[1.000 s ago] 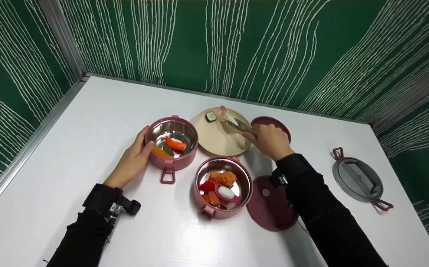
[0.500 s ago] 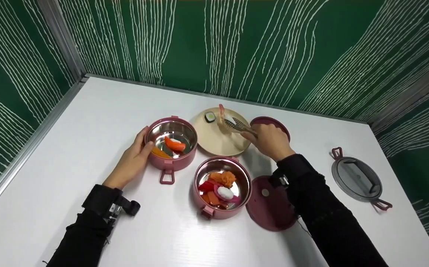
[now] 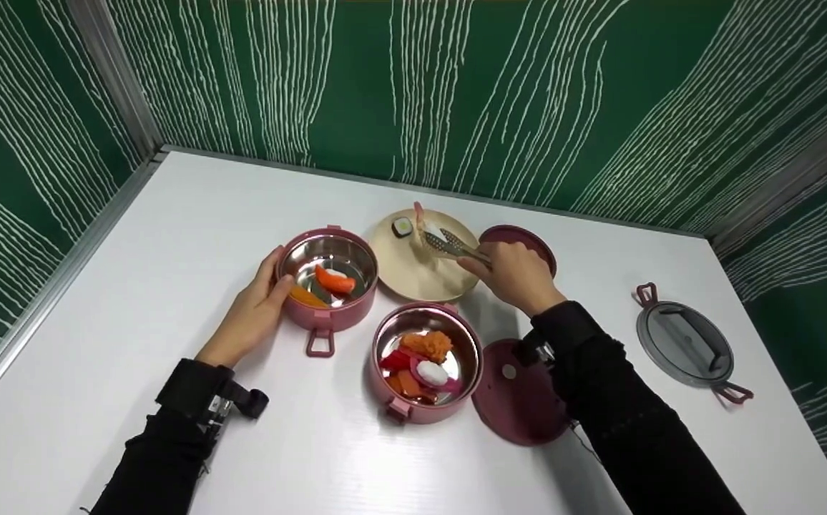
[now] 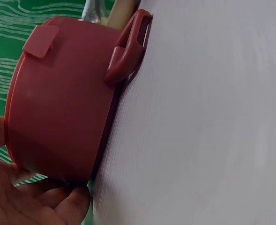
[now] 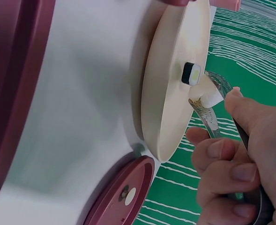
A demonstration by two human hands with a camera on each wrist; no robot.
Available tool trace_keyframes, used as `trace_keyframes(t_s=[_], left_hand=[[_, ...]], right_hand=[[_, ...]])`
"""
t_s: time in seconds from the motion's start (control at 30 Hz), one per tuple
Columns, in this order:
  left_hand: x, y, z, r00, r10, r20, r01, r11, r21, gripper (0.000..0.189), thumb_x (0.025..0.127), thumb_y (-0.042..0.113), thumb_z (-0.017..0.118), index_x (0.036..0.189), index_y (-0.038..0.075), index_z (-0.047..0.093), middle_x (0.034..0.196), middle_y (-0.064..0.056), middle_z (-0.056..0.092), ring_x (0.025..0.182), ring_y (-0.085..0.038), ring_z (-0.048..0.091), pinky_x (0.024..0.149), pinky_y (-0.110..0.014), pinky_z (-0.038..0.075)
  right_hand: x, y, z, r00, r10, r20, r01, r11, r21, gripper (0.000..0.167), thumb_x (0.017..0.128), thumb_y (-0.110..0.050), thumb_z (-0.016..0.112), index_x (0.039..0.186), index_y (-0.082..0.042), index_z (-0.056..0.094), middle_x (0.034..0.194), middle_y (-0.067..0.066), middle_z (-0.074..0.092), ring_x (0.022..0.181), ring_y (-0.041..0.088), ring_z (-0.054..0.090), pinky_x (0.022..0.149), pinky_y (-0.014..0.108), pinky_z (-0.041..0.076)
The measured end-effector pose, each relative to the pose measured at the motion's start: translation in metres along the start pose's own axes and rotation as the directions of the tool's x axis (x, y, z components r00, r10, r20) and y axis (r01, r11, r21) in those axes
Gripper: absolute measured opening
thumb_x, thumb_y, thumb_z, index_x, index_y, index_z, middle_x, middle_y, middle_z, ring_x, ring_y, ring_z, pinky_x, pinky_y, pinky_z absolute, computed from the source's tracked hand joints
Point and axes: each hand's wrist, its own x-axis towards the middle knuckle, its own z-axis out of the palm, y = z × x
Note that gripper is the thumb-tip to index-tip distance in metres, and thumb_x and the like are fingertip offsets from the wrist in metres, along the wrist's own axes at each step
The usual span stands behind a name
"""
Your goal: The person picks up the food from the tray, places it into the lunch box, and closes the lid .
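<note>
My left hand (image 3: 252,315) holds the side of a pink steel-lined pot (image 3: 348,315), thumb at the rim; its fingers curl against the wall in the left wrist view. Inside that pot lie an orange-and-white sushi piece (image 3: 335,280) and a yellow-orange piece (image 3: 307,297). My right hand (image 3: 522,275) grips perforated metal tongs (image 3: 460,249). Between the tongs' tips is a shrimp sushi (image 3: 433,230) with white rice and a pink tail, raised over the beige plate (image 3: 424,279). A sushi roll (image 3: 401,227) stays on the plate's far left.
A second pink pot (image 3: 413,413) in front holds several toy food pieces. Right of it lies a dark red lid (image 3: 517,408), partly under my right forearm. Another dark red lid (image 3: 528,236) sits behind my right hand. A grey lid with clasps (image 3: 685,343) lies far right.
The tongs and shrimp sushi have shifted slightly left over the plate, and the sushi now hangs tail up. My left hand keeps its hold on the pot.
</note>
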Motion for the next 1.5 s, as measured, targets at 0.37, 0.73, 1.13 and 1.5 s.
trace_keyframes(t_s=[0.37,0.73,1.13,1.5], left_hand=[[-0.001,-0.004,0.000,1.000,-0.016,0.004,0.016,1.000,-0.004,0.061,0.096,0.049,0.030,0.148,0.030,0.006,0.155,-0.003,0.010,0.141,-0.030,0.011,0.112,-0.053,0.012],[-0.002,-0.007,0.000,1.000,0.017,0.008,-0.017,0.997,-0.075,0.060,0.096,0.046,0.032,0.148,0.029,0.007,0.154,0.000,0.010,0.141,-0.023,0.009,0.114,-0.047,0.011],[0.000,-0.004,0.000,1.000,0.004,0.004,-0.004,0.999,-0.035,0.060,0.096,0.049,0.031,0.148,0.031,0.007,0.154,-0.002,0.012,0.141,-0.027,0.012,0.113,-0.050,0.012],[0.001,-0.002,0.000,1.000,0.014,0.013,-0.013,0.999,-0.033,0.061,0.096,0.049,0.031,0.148,0.029,0.007,0.154,-0.003,0.011,0.141,-0.027,0.011,0.113,-0.049,0.012]], right_hand=[[-0.003,-0.011,-0.003,0.999,-0.023,0.023,0.023,0.999,0.028,0.041,0.085,-0.061,0.048,0.073,-0.023,0.059,0.063,-0.002,0.052,0.056,0.020,0.051,0.046,0.032,0.035],[-0.005,-0.032,-0.011,0.998,-0.062,0.018,0.061,0.997,0.057,0.042,0.084,-0.061,0.048,0.082,-0.023,0.063,0.066,-0.001,0.054,0.058,0.021,0.052,0.046,0.033,0.037],[-0.009,-0.074,-0.014,0.978,-0.210,-0.012,0.210,0.974,0.083,0.039,0.087,-0.056,0.050,0.089,-0.022,0.068,0.064,-0.006,0.056,0.056,0.015,0.049,0.051,0.030,0.036],[-0.009,-0.112,-0.007,0.966,-0.238,0.096,0.233,0.971,0.062,0.041,0.084,-0.060,0.050,0.098,-0.024,0.067,0.070,-0.007,0.061,0.060,0.012,0.054,0.053,0.031,0.041]])
